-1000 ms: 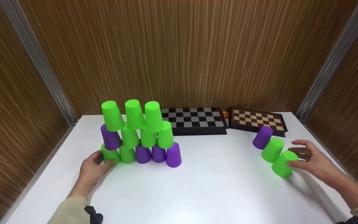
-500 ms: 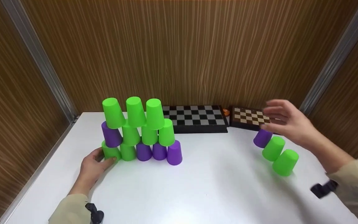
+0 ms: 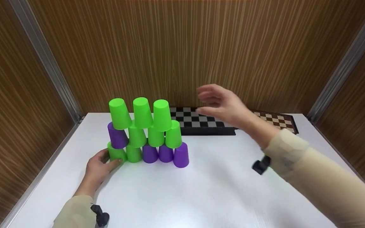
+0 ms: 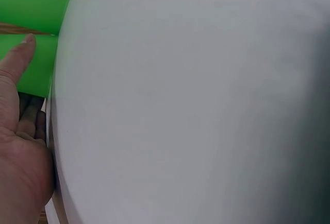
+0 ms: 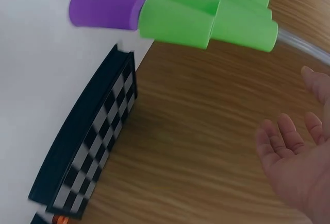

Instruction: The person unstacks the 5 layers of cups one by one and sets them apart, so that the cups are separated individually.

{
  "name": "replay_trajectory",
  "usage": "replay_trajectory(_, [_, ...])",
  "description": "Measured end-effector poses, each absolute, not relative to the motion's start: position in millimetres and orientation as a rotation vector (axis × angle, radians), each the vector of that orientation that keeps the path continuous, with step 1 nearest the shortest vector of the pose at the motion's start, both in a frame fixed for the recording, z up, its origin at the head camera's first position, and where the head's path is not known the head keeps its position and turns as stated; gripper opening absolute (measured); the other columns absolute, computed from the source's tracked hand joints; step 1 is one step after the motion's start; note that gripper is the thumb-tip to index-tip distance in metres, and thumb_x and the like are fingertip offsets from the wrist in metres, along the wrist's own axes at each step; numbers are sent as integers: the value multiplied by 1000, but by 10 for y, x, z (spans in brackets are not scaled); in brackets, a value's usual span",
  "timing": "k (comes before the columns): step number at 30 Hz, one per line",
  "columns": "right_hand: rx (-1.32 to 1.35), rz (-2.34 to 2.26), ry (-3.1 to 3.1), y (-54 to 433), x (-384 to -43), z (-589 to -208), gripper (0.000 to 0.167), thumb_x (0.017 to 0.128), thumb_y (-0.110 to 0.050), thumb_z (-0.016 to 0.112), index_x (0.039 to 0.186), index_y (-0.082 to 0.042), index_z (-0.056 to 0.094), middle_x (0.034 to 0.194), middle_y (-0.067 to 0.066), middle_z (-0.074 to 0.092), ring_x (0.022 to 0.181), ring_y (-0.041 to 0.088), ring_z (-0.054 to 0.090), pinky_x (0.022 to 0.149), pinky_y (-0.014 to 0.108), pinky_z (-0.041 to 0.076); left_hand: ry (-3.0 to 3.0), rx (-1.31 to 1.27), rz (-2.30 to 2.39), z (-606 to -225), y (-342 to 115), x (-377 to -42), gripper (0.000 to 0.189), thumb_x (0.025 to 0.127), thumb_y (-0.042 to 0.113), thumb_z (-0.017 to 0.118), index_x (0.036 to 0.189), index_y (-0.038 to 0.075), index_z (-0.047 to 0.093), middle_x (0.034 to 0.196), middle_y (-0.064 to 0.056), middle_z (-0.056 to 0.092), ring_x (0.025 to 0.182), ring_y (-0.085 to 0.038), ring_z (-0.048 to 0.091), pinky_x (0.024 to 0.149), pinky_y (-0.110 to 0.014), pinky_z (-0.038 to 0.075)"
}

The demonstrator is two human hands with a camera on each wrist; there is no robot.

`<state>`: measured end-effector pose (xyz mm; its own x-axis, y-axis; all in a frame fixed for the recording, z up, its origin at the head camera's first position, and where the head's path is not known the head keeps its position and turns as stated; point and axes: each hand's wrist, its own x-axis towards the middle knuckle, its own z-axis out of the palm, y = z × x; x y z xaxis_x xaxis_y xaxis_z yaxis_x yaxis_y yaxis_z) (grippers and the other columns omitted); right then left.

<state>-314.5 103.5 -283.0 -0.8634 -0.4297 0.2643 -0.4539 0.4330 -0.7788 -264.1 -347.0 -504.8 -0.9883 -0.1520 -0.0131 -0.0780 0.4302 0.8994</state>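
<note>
A wall of upside-down cups stands at the left of the white table in three tiers, green and purple. Green cups (image 3: 162, 115) make up the top row; below come a purple cup (image 3: 118, 135) and green ones, with a purple cup (image 3: 181, 155) ending the bottom row. My left hand (image 3: 98, 166) holds the leftmost bottom green cup (image 3: 116, 153), thumb on its front, other fingers partly hidden behind it. In the air right of the stack, over the dark checkered board (image 3: 201, 130), is my right hand (image 3: 227, 104), its fingers loosely curved around nothing.
A smaller brown checkered board (image 3: 277, 120) lies at the back right, partly covered by my right forearm. My right sleeve (image 3: 312, 177) crosses the table's right side. Wood-grained panels (image 3: 182, 53) enclose the table at the back and sides.
My right hand has left the green cup at the right and swept up and leftward with nothing in it. Three cups there are now hidden behind the sleeve. My left hand keeps its hold.
</note>
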Motion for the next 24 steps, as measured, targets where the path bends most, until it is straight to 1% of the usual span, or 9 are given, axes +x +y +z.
replay_trajectory(7, [858, 1450, -2657, 513, -3250, -2793, 66, 95, -27, 84, 154, -23, 54, 143, 2, 61, 134, 19, 59, 112, 36, 52, -2607, 228, -1611, -5036, -3424, -2657, 80, 97, 29, 81, 159, 0, 41, 162, -26, 44, 153, -42, 37, 129, -51, 29])
replay_trajectory(12, [868, 1468, -2683, 261, -3314, -2839, 68, 95, -29, 84, 155, -24, 53, 144, 4, 61, 134, 20, 60, 108, 36, 55, -2615, 232, -1588, -5031, -3429, -2670, 79, 97, 28, 80, 159, -1, 41, 161, -26, 44, 152, -42, 38, 129, -51, 29])
replay_trajectory(16, [852, 1470, -2708, 129, -3355, -2905, 69, 94, -30, 84, 156, -23, 52, 144, 4, 62, 130, 18, 61, 106, 36, 56, -2619, 228, -1591, -5034, -3437, -2666, 78, 97, 26, 80, 159, -1, 41, 161, -27, 44, 152, -43, 38, 129, -51, 29])
replay_trajectory(21, [850, 1471, -2732, 47, -3390, -2990, 70, 95, -32, 84, 156, -21, 52, 144, 3, 62, 126, 17, 61, 99, 36, 60, -2614, 235, -1597, -5040, -3444, -2663, 80, 96, 26, 81, 159, -1, 41, 161, -27, 44, 153, -43, 37, 129, -52, 29])
replay_trajectory(24, [855, 1460, -2740, 22, -3401, -3028, 69, 94, -33, 84, 155, -20, 53, 143, 3, 62, 126, 18, 60, 99, 36, 59, -2612, 235, -1598, -5043, -3447, -2667, 81, 96, 26, 82, 160, -1, 41, 161, -27, 44, 152, -43, 38, 129, -52, 28])
